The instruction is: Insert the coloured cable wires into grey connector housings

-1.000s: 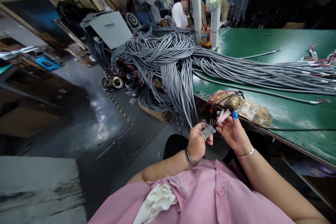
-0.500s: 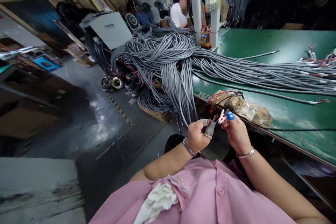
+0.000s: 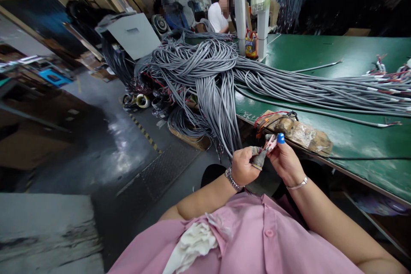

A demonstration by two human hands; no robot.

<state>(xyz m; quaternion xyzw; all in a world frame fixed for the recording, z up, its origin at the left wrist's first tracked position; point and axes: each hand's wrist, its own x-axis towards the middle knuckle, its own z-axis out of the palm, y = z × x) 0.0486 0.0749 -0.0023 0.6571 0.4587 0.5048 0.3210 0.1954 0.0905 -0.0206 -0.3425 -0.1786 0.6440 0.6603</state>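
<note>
My left hand (image 3: 246,168), with grey covers on its thumb and a finger, is closed on a small bunch of thin coloured wires (image 3: 265,146). My right hand (image 3: 287,163), wearing a blue cover on one fingertip, pinches a pale pink clip (image 3: 272,142). The clip is up against the wire ends, right beside my left fingertips. Whether its jaws grip a wire is too small to tell. Both hands are just in front of the green table's edge, near a taped wooden block (image 3: 300,132) with red and black leads.
Long grey cables (image 3: 212,58) lie heaped across the green table (image 3: 337,51) and hang off its left end. White posts (image 3: 238,4) rise from the table's far side. A co-worker in a white top (image 3: 217,17) sits behind. A grey cabinet (image 3: 136,36) and a fan (image 3: 176,4) are at the back left.
My right hand has moved slightly left, bringing the pink clip from a small gap away to the wire ends. My left hand has shifted a little right, still holding the wires.
</note>
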